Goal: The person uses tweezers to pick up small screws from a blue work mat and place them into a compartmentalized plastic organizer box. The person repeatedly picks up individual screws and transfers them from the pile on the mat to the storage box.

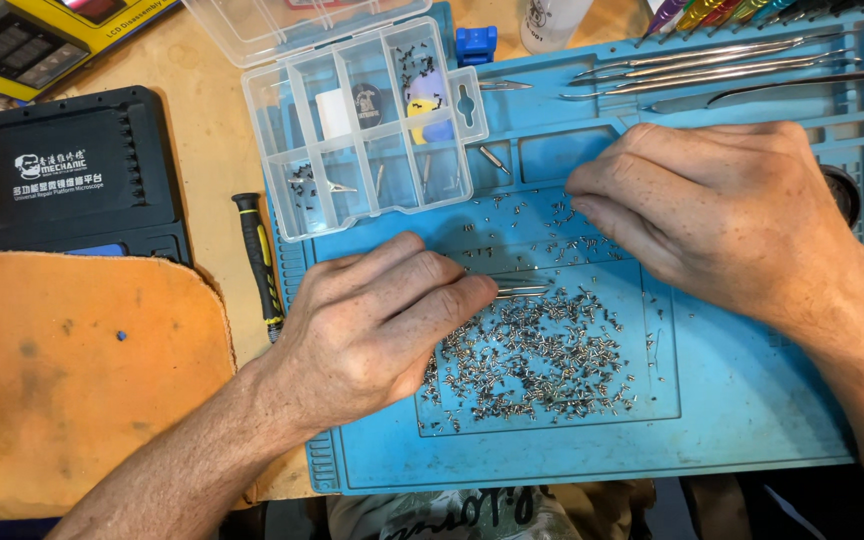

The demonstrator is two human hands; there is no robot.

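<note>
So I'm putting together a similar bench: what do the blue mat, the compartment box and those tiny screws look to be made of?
The blue mat looks like matte silicone or soft rubber, with moulded recesses. The compartment box seems clear hard plastic: you can see its contents through the walls. The tiny screws look like bright metal, likely steel, glinting silver. The left hand holds thin metal tweezers over them.
</note>
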